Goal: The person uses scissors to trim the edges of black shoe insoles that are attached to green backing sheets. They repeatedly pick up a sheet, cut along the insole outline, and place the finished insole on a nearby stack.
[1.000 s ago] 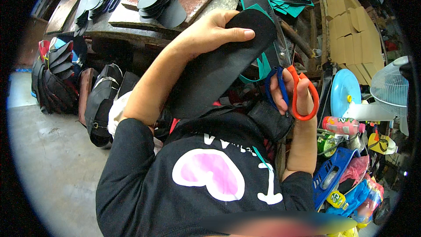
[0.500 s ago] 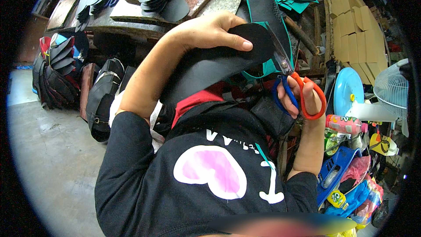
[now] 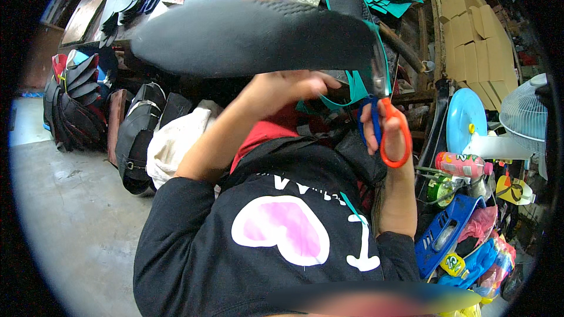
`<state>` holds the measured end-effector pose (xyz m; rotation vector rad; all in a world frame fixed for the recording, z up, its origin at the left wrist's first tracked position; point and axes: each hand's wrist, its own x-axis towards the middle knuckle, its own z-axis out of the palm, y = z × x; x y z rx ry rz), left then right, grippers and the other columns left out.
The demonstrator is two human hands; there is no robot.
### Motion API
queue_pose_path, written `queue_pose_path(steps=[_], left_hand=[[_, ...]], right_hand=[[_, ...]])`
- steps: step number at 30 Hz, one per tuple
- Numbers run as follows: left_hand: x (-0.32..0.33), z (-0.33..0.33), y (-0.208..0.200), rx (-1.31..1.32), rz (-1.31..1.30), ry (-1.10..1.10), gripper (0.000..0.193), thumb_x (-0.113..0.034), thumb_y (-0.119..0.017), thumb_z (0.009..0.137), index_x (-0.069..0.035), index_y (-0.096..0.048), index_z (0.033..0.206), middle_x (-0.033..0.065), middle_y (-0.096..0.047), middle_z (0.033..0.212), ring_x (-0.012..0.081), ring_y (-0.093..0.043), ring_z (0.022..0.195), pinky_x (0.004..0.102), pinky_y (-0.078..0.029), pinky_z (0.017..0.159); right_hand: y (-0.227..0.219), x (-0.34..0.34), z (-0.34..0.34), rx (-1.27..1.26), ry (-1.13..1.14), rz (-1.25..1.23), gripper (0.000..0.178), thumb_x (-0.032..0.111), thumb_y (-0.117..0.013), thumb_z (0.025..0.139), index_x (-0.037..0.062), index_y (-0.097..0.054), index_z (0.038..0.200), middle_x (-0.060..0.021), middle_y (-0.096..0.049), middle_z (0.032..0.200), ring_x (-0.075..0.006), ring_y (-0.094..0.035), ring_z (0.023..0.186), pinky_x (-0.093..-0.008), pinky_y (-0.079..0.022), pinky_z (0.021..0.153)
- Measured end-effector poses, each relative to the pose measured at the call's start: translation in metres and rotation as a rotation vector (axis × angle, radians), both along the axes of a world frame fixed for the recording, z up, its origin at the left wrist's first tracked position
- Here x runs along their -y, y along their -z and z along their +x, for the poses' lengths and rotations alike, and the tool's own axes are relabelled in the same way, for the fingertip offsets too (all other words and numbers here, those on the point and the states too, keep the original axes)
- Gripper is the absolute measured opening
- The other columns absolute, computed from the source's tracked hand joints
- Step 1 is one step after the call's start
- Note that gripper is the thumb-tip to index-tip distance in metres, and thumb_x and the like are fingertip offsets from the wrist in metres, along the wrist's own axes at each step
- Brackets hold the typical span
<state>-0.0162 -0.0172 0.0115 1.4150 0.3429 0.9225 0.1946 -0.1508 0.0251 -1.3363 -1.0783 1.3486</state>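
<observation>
So my black sole piece [image 3: 252, 38] is stretched out sideways in front of me, long and flat-looking with a wide rounded end off to my left and a dimpled patch along the top edge, a bit blurry tbh. Its right end is right by the blades of my scissors [image 3: 382, 91], which point up, one handle loop orange-red and the other blue, though I can't tell if they're biting. There's some teal sheet [image 3: 355, 88] hanging just below that end.

Free: over shirt [image 3: 279, 223] front | Blocking: black insole [image 3: 247, 36] ahead, scissors [image 3: 380, 87] right
</observation>
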Motion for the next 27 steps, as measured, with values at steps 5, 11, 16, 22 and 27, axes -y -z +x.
queue_pose_path(steps=[5, 11, 16, 22, 27], left_hand=[[0.019, 0.025, -0.003, 0.296, -0.382, -0.328, 0.02, -0.012, -0.064, 0.087, 0.001, -0.06, 0.103, 0.007, -0.064, 0.091, 0.015, -0.063, 0.074, 0.0255, -0.055, 0.057], [0.032, 0.036, -0.012, 0.175, -0.422, -0.32, 0.021, -0.015, -0.064, 0.088, 0.003, -0.062, 0.098, 0.0089, -0.065, 0.088, 0.0164, -0.064, 0.071, 0.027, -0.056, 0.057], [0.026, 0.026, -0.005, 0.14, -0.37, -0.309, 0.022, -0.016, -0.067, 0.086, 0.003, -0.064, 0.096, 0.0096, -0.067, 0.088, 0.016, -0.064, 0.071, 0.027, -0.055, 0.061], [0.009, 0.013, -0.012, -0.007, -0.238, -0.323, 0.025, -0.016, -0.072, 0.082, 0.003, -0.065, 0.096, 0.0072, -0.068, 0.09, 0.0142, -0.064, 0.08, 0.0267, -0.052, 0.075], [-0.001, -0.001, -0.01, -0.165, -0.15, -0.23, 0.034, -0.015, -0.074, 0.078, 0.003, -0.063, 0.104, 0.0081, -0.067, 0.099, 0.0146, -0.063, 0.088, 0.0286, -0.051, 0.081]], right_hand=[[0.006, -0.004, -0.013, 0.075, -0.127, -0.019, 0.095, 0.088, -0.043, 0.064, -0.0011, -0.052, 0.096, 0.0003, -0.046, 0.058, -0.0083, -0.043, 0.044, -0.0213, -0.034, 0.042], [0.006, -0.009, -0.029, -0.075, -0.1, 0.066, 0.104, 0.094, -0.026, 0.063, -0.0014, -0.049, 0.098, -0.0032, -0.048, 0.059, -0.011, -0.047, 0.052, -0.0213, -0.039, 0.051], [0.0, -0.005, -0.019, -0.119, -0.195, 0.015, 0.098, 0.092, -0.033, 0.065, 0.0009, -0.049, 0.097, -0.0008, -0.046, 0.055, -0.0093, -0.045, 0.048, -0.0207, -0.037, 0.047], [0.002, 0.004, -0.007, -0.101, -0.184, -0.009, 0.091, 0.088, -0.042, 0.066, 0.0005, -0.052, 0.09, 0.0006, -0.045, 0.048, -0.0071, -0.043, 0.04, -0.0192, -0.033, 0.039], [0.016, 0.013, 0.001, -0.022, -0.215, -0.103, 0.083, 0.082, -0.048, 0.07, 0.0008, -0.053, 0.088, 0.0005, -0.044, 0.046, -0.0071, -0.04, 0.036, -0.0202, -0.032, 0.035]])
